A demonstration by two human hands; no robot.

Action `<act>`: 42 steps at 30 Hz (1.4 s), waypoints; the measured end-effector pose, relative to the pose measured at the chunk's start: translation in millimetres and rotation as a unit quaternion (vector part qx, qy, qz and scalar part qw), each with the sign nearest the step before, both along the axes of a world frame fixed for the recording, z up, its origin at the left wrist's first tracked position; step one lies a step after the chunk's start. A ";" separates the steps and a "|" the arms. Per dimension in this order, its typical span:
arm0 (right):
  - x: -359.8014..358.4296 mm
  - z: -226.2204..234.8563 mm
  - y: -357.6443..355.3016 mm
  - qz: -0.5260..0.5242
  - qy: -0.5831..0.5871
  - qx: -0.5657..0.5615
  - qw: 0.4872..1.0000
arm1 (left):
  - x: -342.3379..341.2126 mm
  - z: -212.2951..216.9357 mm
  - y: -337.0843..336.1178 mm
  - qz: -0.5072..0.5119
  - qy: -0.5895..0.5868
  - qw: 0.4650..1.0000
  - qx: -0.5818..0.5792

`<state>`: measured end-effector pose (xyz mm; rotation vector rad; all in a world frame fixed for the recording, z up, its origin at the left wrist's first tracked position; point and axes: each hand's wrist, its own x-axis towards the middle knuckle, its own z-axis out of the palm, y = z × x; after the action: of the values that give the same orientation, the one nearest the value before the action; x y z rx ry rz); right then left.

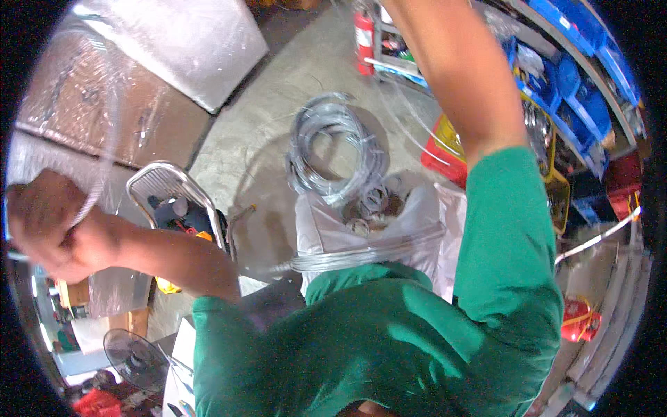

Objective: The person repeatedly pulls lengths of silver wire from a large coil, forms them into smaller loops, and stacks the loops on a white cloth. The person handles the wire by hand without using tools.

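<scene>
My left hand is raised at the far left, closed in a fist round a pale, see-through tube or strand, which runs up from it and is blurred. My right arm stretches up past the top edge, so that its hand is out of view. On the floor ahead lies a large coil of clear, silvery tubing. Closer to me a white sack holds smaller coils. Several shiny strands cross the sack just in front of my green shirt.
Plastic-wrapped boxes stand at left, beside a metal-framed chair with things on it. A fan is at lower left. At right are blue bins on shelving, a red fire extinguisher and a loose white tube.
</scene>
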<state>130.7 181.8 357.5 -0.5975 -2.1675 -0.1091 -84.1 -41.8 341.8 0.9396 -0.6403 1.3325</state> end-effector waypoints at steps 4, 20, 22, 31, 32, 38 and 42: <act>-2.8 -113.4 7.0 0.133 -0.001 -0.111 0.985 | -39.7 -53.6 13.2 0.007 0.093 0.985 -0.143; -4.1 -386.9 -216.8 0.208 0.300 -0.774 0.518 | 34.1 -131.2 27.8 0.340 0.188 0.913 -0.121; 1.5 -384.5 -229.6 0.202 0.174 -0.676 0.687 | 38.8 -143.7 34.8 0.465 0.302 0.829 -0.071; 50.8 -288.2 -228.5 0.150 -0.020 -0.406 0.901 | 47.2 -230.5 24.6 0.512 0.661 0.471 0.282; 54.1 -282.7 -226.1 0.153 -0.051 -0.422 0.892 | 45.6 -237.3 20.9 0.492 0.671 0.486 0.267; 58.3 -294.4 -228.1 0.154 -0.067 -0.472 0.865 | 48.0 -286.3 -7.2 0.196 0.718 0.640 -0.190; 74.2 -320.6 -239.0 0.142 -0.086 -0.513 0.842 | 55.2 -315.7 -24.8 0.290 0.741 0.605 0.024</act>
<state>204.9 -57.3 36.9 -0.8388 -2.3427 1.2771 -28.9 -66.6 26.1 1.9563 1.0292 0.5710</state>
